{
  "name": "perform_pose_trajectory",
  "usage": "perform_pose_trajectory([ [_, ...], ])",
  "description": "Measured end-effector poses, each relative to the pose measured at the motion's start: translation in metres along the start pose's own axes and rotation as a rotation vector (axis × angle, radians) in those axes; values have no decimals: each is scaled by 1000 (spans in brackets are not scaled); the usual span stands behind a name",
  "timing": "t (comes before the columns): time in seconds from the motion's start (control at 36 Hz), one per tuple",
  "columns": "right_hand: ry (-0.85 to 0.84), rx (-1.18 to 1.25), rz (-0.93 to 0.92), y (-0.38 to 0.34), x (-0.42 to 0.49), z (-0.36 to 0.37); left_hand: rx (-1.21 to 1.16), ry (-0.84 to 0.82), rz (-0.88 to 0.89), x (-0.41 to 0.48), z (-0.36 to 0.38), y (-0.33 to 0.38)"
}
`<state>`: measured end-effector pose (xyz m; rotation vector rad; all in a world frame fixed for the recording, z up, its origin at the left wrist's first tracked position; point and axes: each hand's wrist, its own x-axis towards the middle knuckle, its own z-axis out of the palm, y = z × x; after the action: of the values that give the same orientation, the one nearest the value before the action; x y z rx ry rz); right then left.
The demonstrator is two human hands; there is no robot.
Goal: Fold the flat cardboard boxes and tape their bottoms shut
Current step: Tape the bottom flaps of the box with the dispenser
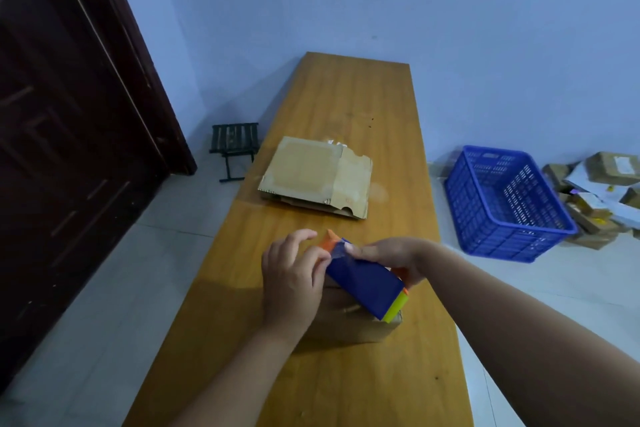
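Observation:
A folded cardboard box (349, 326) stands on the wooden table (346, 107) near me, mostly hidden under my hands. Above it I hold a blue tape dispenser (363, 282) with orange and yellow-green parts. My right hand (391, 256) grips the dispenser from the far side. My left hand (294, 274) pinches the tape end at the dispenser's orange front, its thumb and forefinger on the tape. A stack of flat cardboard boxes (315, 177) lies farther along the table.
A blue plastic crate (505, 201) stands on the floor to the right, with a pile of parcels (602, 191) beyond it. A small dark folding stool (233, 149) sits left of the table by a dark wooden door (69, 132).

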<state>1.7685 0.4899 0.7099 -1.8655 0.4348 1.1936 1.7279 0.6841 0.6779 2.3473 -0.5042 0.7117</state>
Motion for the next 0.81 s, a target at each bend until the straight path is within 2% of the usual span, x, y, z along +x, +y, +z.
perform_pose_trajectory([
  [0.14, -143, -32, -105, 0, -7, 5, -286, -88, -325, 12, -6, 2],
  [0.19, -197, -32, -132, 0, -8, 5, -410, -52, -498, 19, -11, 2],
  [0.28, -185, -4, -142, 3, -8, 3, -584, 49, -782, 33, -23, -4],
  [0.39, -126, 57, -166, 6, -10, 2, -615, 123, -839, 42, -38, -17],
  [0.53, -145, 47, -204, 10, -15, -1, -662, 118, -961, 36, -49, -33],
  [0.67, 55, -85, -243, 5, -17, 3, -738, 125, -1100, 23, -56, -50],
  [0.75, 228, -363, -311, -1, -23, 13, -777, 106, -1185, 13, -55, -57],
  [0.81, 415, -562, -352, 0, -21, 20, -783, 112, -1216, 6, -56, -59],
])
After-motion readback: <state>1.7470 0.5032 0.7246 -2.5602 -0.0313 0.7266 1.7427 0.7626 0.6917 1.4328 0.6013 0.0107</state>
